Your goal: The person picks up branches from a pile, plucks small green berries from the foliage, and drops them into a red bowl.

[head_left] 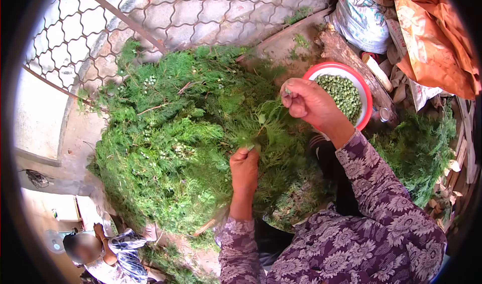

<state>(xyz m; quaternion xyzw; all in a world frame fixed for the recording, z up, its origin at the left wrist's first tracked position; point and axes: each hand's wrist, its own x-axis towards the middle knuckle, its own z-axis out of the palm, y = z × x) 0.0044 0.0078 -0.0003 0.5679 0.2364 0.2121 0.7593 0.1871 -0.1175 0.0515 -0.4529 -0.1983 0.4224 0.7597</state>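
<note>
My left hand [244, 171] is closed around the stem of a feathery evergreen sprig [266, 121], low over the heap of cut evergreen branches [165, 118]. Up and to the right, my right hand [314, 102] is closed in a pinch, with a small green cone at its fingertips; its outline is not sharp. That hand partly covers the near left side of a white basin with a red rim [369, 100]. Many small green cones [342, 95] lie in the basin. Clusters of pale green cones also show among the branches.
A wavy wire mesh panel [201, 13] stands behind the heap. At right are a log [346, 50], a white sack [362, 23], an orange sack [427, 43] and more branches [414, 153]. Another person [115, 254] sits at lower left.
</note>
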